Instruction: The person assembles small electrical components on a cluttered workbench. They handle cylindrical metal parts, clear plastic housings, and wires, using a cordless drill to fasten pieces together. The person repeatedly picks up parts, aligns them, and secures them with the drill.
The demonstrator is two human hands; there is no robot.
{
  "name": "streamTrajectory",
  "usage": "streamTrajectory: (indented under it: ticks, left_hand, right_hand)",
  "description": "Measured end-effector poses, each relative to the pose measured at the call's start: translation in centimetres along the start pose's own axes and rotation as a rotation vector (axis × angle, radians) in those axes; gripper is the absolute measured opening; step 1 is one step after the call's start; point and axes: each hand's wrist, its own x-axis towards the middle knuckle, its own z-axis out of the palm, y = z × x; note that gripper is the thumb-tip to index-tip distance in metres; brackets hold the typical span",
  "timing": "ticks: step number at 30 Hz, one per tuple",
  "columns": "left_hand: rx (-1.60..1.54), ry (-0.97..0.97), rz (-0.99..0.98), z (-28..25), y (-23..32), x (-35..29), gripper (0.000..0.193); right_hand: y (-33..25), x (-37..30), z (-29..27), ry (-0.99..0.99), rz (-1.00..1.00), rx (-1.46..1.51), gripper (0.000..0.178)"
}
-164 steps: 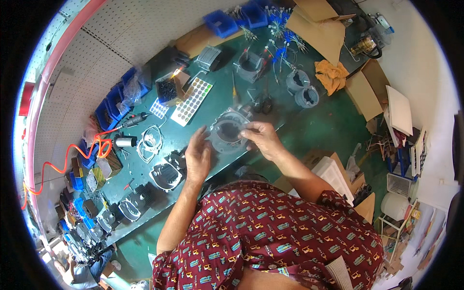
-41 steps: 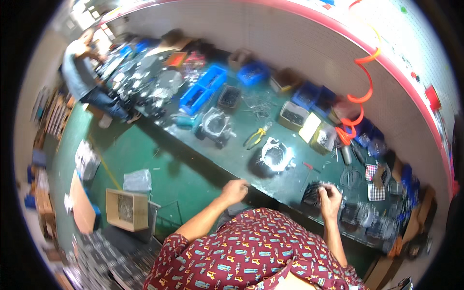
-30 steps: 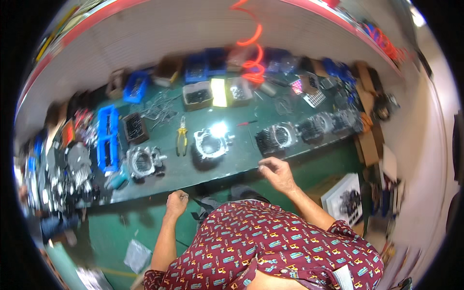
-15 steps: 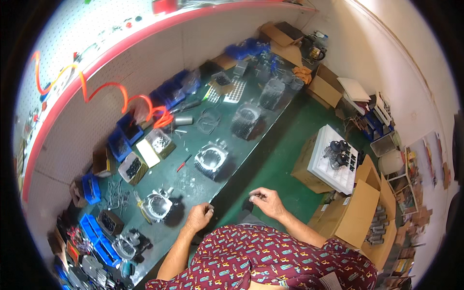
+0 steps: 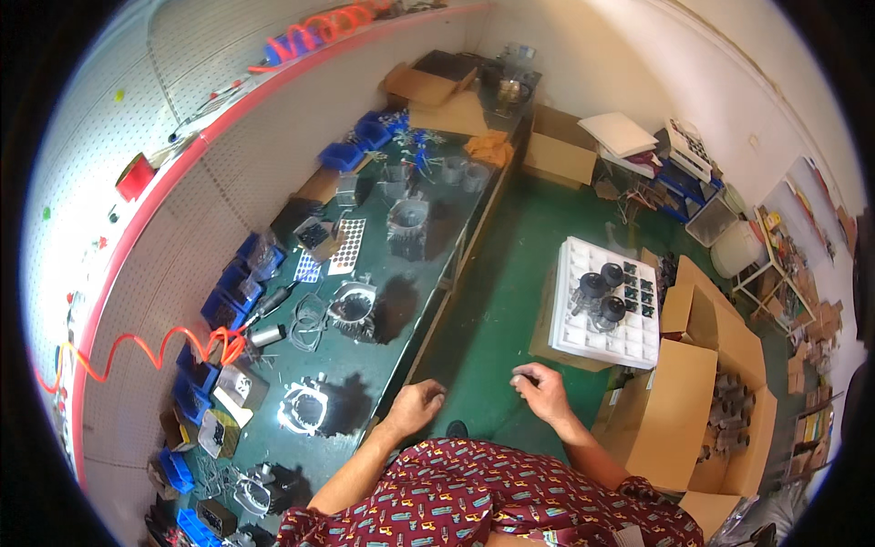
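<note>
My left hand (image 5: pixel 417 407) hangs with its fingers curled, just off the workbench's (image 5: pixel 390 369) right edge. Over the green floor, my right hand (image 5: pixel 541 392) has thumb and fingers drawn together. A dark spot shows at its fingertips, too small to name; the inside of the left hand is hidden. Nearest to my left hand on the bench is a bright metal housing (image 5: pixel 303 407) with a round opening. Behind it stand a second housing (image 5: pixel 354 308) and a finned one (image 5: pixel 407 228). Another open casting (image 5: pixel 253 493) lies nearer me. Neither hand touches these parts.
Ahead to the right, a white foam tray (image 5: pixel 583 342) bearing black-topped metal parts (image 5: pixel 609 310) rests on a carton. An open cardboard box (image 5: pixel 674 392) with metal parts stands right of me. Blue bins (image 5: pixel 193 383) line the bench's back; an orange coiled hose (image 5: pixel 137 343) hangs there.
The view has shifted forward along the bench and turned, so the housings now sit farther left and lower. The foam tray looks closer. Both hands stay curled, slightly farther right in view.
</note>
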Motion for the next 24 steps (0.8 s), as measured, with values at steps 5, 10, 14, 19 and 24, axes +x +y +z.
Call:
streamTrajectory:
  ticks: [5, 10, 14, 19, 24]
  left_hand:
    - [0.122, -0.151, 0.091, 1.6, 1.7, 8.0, 0.027]
    - [0.179, -0.101, 0.164, 2.2, 1.8, 15.7, 0.03]
    - [0.159, -0.061, 0.172, 1.1, 2.7, 22.2, 0.045]
    - [0.186, -0.018, 0.124, 1.1, 1.2, 32.0, 0.071]
    - [0.039, 0.161, -0.042, 0.7, 0.8, 41.5, 0.078]
  right_hand:
    - [2.6, 0.3, -2.8, 0.181, 0.189, 0.154, 0.018]
    - [3.9, 3.9, -1.5, 0.155, 0.186, 0.206, 0.017]
    - [2.7, 10.5, -1.3, 0.093, 0.058, 0.094, 0.019]
    - [-0.9, 19.4, -2.7, 0.069, 0.014, -0.017, 0.022]
    - [-2.0, 28.1, -4.5, 0.072, -0.083, -0.149, 0.026]
